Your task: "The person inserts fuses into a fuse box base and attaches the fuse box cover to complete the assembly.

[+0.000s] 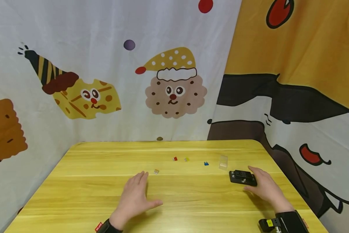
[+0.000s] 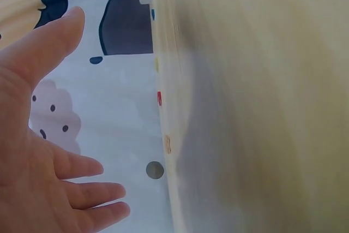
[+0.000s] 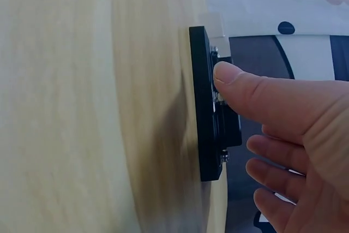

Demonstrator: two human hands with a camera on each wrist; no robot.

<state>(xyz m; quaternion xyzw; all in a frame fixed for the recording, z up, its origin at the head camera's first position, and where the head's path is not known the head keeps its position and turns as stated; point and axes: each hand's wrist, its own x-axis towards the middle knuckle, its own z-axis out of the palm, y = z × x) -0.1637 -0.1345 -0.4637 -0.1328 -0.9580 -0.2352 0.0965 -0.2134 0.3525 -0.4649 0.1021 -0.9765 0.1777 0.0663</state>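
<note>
At the table's right side, a small black rectangular device [image 1: 243, 177] with a raised middle and metal fittings lies flat. My right hand [image 1: 264, 186] is at its right end, thumb by the near edge and fingers beyond the far edge, spread apart. In the right wrist view, the thumb [image 3: 240, 83] overlaps the device [image 3: 204, 107], while the other fingers hang loosely bent. My left hand [image 1: 135, 195] hovers over the table at left of centre, holding nothing, thumb out and fingers extended. Just beyond its fingertips lies a small pale piece [image 1: 156, 171].
Farther back on the wooden table [image 1: 110, 161] are a small red-and-white piece [image 1: 175, 159], a yellow piece [image 1: 187, 159] and a blue piece [image 1: 206, 163]. A clear plastic box [image 1: 223, 162] stands behind the black device. A printed curtain [image 1: 104, 32] hangs behind the table.
</note>
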